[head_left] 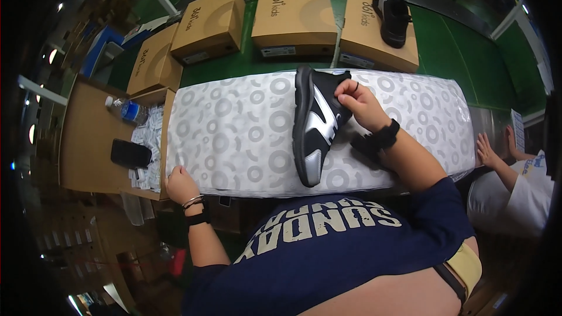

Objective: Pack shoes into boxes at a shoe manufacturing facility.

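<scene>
A black and silver sports shoe (318, 129) lies on its side on the stack of patterned wrapping paper (246, 134), its dark sole toward the left and its toe toward me. At the shoe's collar, my right hand (364, 107) is closed, thumb and forefinger pinched together on the upper. A dark shape (367, 147) shows beneath my right wrist; its kind is unclear. My left hand (183, 186) is curled at the near left corner of the paper, beside the open cardboard box (88, 134). What its fingers grip is hidden.
The open box holds small white packets (153, 134), a plastic bottle (126, 109) and a black phone-like object (131, 154). Several shoe boxes (293, 17) line the far side; a black shoe (393, 20) sits on the rightmost. Another person's hands (487, 151) are at the right.
</scene>
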A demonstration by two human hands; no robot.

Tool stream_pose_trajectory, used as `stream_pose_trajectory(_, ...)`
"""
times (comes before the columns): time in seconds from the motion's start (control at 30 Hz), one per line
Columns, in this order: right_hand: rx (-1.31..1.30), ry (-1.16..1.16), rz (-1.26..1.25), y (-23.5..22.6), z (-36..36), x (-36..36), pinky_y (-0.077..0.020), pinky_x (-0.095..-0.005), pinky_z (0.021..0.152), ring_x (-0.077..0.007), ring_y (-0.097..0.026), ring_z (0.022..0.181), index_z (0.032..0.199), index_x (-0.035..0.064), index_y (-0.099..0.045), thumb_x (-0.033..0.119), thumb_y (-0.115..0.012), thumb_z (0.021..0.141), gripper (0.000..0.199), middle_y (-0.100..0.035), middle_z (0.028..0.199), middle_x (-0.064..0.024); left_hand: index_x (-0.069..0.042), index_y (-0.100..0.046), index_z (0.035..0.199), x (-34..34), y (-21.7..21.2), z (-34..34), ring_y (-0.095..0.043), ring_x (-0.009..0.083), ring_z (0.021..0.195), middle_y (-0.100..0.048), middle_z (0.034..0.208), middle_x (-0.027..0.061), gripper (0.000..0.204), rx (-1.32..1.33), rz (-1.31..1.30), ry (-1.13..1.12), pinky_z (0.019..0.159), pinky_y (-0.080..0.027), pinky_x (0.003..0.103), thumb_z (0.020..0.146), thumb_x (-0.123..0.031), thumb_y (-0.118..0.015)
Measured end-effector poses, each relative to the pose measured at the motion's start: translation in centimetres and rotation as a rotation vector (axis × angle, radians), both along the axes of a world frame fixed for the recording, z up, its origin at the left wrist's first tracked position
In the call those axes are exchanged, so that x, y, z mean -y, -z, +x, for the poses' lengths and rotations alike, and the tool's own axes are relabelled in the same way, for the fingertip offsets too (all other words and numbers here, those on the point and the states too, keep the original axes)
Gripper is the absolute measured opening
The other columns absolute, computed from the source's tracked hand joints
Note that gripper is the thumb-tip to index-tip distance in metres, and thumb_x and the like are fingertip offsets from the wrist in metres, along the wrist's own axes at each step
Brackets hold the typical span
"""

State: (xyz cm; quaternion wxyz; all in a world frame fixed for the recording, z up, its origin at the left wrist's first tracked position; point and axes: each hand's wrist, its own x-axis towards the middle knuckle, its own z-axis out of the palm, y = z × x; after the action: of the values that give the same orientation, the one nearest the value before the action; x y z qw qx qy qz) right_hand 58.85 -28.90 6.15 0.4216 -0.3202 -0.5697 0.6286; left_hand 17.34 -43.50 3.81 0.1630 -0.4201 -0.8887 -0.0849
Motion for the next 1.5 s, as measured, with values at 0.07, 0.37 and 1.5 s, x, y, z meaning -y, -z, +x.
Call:
stream_pose_trajectory(0.07,-0.016,-0.036,-0.034,0.4,0.3,0.3,-0.0377,-0.0175,0.071,-0.0036,-0.046,0.076,0.09,0.0061,-0.052,0.006,-0.051,0.083,0.007,-0.051,0.082,0.0043,-0.009,-0.066,0.083,0.2,0.7,-0.8,-0.056,0.0304,0.076,-0.063,0.077,0.0117,0.011,0.006,0.05,0.035,0.066,-0.045,0.04,0.074,-0.014,-0.059)
stream_pose_trajectory(0.37,0.411,0.167,0.279,-7.8,-1.3,0.5,-0.0448,-0.0252,0.074,-0.0128,-0.054,0.081,0.105,0.002,-0.054,0.01,-0.063,0.075,0.032,-0.056,0.089,-0.0067,-0.001,-0.061,0.077,-3.9,-8.0,0.2,-0.057,0.0181,0.065,-0.059,0.071,0.0082,0.01,0.558,0.538,0.562,0.061,-0.045,0.025,0.071,0.004,-0.055)
stream_pose_trajectory(1.5,0.754,0.694,0.286,-1.6,15.2,-17.8,-0.0284,-0.037,0.1,-0.0401,-0.035,0.117,0.113,0.0015,-0.051,0.03,-0.073,0.066,0.059,-0.026,0.134,-0.025,-0.031,-0.036,0.127,-15.0,-7.0,42.2,-0.02,0.045,0.125,-0.021,0.14,0.0151,0.082,0.016,-0.954,1.599,0.086,-0.033,0.063,0.057,-0.042,-0.076)
